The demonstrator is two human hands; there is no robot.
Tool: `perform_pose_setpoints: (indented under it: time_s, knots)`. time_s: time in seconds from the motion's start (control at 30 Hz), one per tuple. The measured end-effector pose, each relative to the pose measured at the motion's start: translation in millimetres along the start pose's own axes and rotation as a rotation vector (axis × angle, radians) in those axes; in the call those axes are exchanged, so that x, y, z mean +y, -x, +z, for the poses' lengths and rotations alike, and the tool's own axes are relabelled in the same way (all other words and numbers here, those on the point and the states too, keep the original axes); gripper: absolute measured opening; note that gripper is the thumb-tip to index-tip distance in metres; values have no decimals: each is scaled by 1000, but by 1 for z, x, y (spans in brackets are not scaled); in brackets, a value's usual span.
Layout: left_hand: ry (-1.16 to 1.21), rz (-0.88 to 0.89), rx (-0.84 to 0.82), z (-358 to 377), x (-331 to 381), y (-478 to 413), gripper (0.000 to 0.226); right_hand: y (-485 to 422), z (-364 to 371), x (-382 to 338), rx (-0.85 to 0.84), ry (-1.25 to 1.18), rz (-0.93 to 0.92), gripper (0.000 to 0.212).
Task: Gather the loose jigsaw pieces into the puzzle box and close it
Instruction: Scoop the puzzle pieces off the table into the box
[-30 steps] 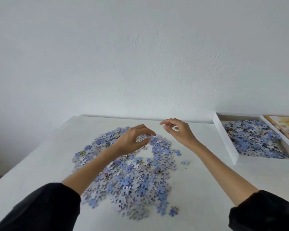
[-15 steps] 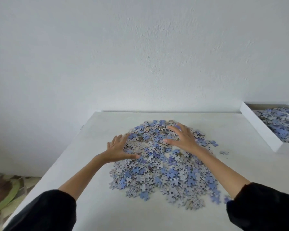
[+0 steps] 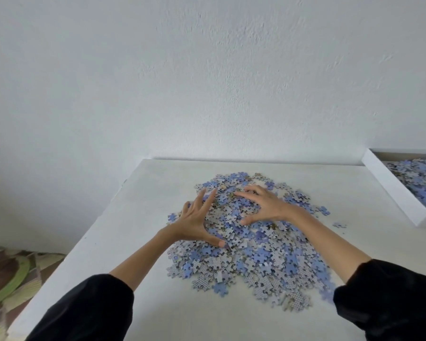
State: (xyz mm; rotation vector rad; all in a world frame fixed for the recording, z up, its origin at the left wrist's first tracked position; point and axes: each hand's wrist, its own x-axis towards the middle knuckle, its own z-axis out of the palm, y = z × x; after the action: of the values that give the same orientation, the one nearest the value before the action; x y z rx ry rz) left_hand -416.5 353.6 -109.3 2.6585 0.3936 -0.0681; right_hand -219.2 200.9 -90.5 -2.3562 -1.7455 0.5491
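With the jigsaw pieces heaped near the far edge of the table and the puzzle box set at its far right corner, the left hand and right hand, laid on the heap with fingers spread, were best drawn together and cupped round a handful.

blue-grey jigsaw pieces, white box

No writing, number, brand or sign can be read anywhere in view. The jigsaw pieces show only blue print and a fine grey dot pattern, and the visible wall of the puzzle box is plain white.
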Motion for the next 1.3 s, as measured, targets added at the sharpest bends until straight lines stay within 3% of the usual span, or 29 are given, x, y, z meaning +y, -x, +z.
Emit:
perform_pose_setpoints:
  time_s: [0.17, 0.37, 0.63, 0.9, 1.17, 1.3]
  knots:
    - [-113, -2, 101, 6, 3, 0, 127, 4, 10, -4, -85, 48, 2, 129]
    - [-102, 15, 201, 10, 5, -5, 121, 6, 14, -4, -20, 43, -2, 136]
    - [90, 90, 328, 12, 10, -4, 78, 6, 21, -7, 134, -83, -23, 105]
    - [408, 178, 436, 8, 12, -3, 23, 0, 28, -18, 368, -193, -35, 50]
    - [550, 175, 439, 3, 12, -1, 22, -1, 19, -15, 478, -542, -69, 31]
    - [543, 190, 413, -4, 14, -3, 27, 11, 8, -16, 499, -619, -80, 43]
